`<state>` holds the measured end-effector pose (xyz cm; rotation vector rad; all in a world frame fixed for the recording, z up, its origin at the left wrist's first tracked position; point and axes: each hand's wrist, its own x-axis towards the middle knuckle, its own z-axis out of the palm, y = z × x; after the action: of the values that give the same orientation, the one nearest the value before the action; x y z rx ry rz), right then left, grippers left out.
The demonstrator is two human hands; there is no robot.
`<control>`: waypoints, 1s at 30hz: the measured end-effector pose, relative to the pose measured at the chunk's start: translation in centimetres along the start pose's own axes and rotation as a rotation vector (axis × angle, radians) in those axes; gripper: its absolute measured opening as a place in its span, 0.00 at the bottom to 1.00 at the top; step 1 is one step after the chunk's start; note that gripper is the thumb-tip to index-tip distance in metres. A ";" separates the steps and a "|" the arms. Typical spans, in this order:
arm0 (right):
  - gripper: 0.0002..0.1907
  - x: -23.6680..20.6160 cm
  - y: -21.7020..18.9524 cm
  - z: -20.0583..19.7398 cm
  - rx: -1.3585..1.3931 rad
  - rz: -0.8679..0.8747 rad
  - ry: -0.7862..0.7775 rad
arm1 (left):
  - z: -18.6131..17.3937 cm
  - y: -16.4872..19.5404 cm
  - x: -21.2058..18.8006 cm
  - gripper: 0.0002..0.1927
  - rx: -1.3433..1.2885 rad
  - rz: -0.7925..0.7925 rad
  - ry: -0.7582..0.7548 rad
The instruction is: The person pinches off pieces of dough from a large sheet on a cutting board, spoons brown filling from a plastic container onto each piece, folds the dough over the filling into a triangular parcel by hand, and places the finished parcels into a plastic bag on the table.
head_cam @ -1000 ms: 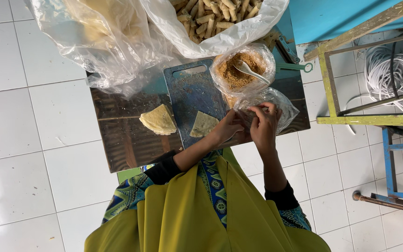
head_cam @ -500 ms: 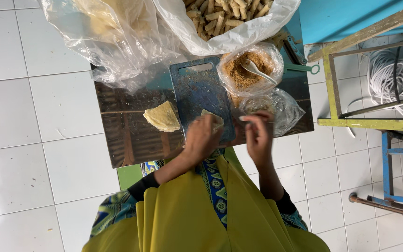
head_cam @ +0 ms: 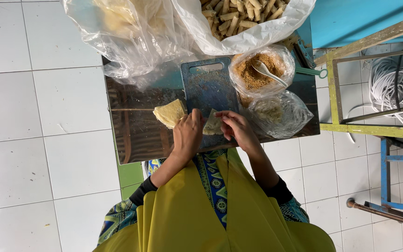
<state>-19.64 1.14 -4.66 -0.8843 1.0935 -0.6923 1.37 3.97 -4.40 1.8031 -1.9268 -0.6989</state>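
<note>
White floor tiles surround a low tray table (head_cam: pixel 131 140). Thin wrapper (head_cam: pixel 212 125) is pinched btwn left hand (head_cam: pixel 187 135) & right hand (head_cam: pixel 239 128) on blue cutting board (head_cam: pixel 208 88); its edges are partly hidden by fingers. Wrapper stack (head_cam: pixel 169 113) sits left; filling bag w/ spoon (head_cam: pixel 257 72) behind, top bags cut off.
</note>
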 end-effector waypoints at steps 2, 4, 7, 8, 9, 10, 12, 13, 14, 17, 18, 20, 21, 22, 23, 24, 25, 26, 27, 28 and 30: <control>0.14 0.4 -0.4 0.0 0.018 0.080 0.020 | -0.1 0.7 -0.4 0.17 0.097 0.128 0.146; 0.14 0.4 -0.7 0.4 -0.101 0.088 0.058 | -0.3 1.2 -0.8 0.19 0.141 0.200 0.219; 0.13 -0.6 -1.0 1.2 -0.869 -0.581 0.121 | -0.3 1.3 -0.7 0.14 0.097 0.202 0.200; 0.12 -1.2 -1.3 1.3 -0.935 -0.637 0.170 | -0.2 1.3 -0.7 0.14 0.059 0.180 0.172; 0.11 -2.1 -1.6 1.1 -1.003 -0.695 0.221 | 0.0 1.3 -0.5 0.13 0.022 0.161 0.147; 0.10 -2.8 -2.1 0.8 -1.070 -0.756 0.269 | 0.1 1.3 -0.3 0.13 -0.021 0.149 0.136; 0.10 -4.6 -3.4 -0.6 -1.005 -0.592 0.484 | 0.2 1.0 -0.4 0.13 -0.102 0.115 0.105; 0.08 -5.4 -4.1 -1.5 -1.045 -0.571 0.613 | 0.3 1.0 -0.4 0.14 -0.076 0.122 0.106; 0.07 -6.0 -4.7 -2.3 -1.082 -0.550 0.744 | 0.4 0.9 -0.4 0.16 -0.050 0.131 0.107; 0.06 -7.0 -5.6 -3.7 -1.444 -0.410 0.773 | 0.6 0.9 -0.2 0.15 0.036 0.196 0.115; 0.08 -6.9 -5.6 -3.8 -1.435 -0.420 0.755 | 0.6 0.9 -0.2 0.13 0.067 0.225 0.115; 0.12 -6.4 -5.4 -3.9 -1.415 -0.445 0.720 | 0.6 1.0 -0.2 0.12 0.054 0.234 0.126; 0.12 -6.3 -5.4 -3.9 -1.399 -0.398 0.699 | 0.6 1.1 -0.1 0.11 0.050 0.234 0.137; 0.12 -6.2 -5.3 -3.9 -1.381 -0.352 0.675 | 0.5 1.1 -0.1 0.11 -0.001 0.203 0.123; 0.12 -6.1 -5.3 -3.9 -1.364 -0.306 0.652 | 0.5 1.1 0.0 0.10 -0.053 0.173 0.110; 0.12 -6.2 -5.2 -4.0 -1.400 -0.341 0.641 | 0.4 1.1 0.1 0.10 -0.106 0.142 0.095; 0.12 -6.3 -5.2 -4.1 -1.437 -0.374 0.632 | 0.4 1.1 0.1 0.11 -0.132 0.110 0.052; 0.12 -6.3 -5.1 -4.3 -1.473 -0.409 0.624 | 0.3 1.0 0.4 0.13 -0.158 0.080 0.009; 0.11 -6.3 -5.0 -4.5 -1.468 -0.435 0.628 | 0.3 0.9 0.6 0.14 -0.184 0.051 -0.034; 0.09 -6.3 -4.8 -4.7 -1.463 -0.459 0.634 | 0.3 0.9 0.9 0.14 -0.227 0.069 -0.025; 0.08 -6.3 -4.4 -5.3 -1.401 -0.501 0.649 | 0.2 0.9 1.3 0.15 -0.314 0.105 -0.009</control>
<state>-26.85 2.86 0.96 -2.2795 2.0108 -0.5579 0.44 2.69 -4.12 1.4991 -1.7857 -0.9160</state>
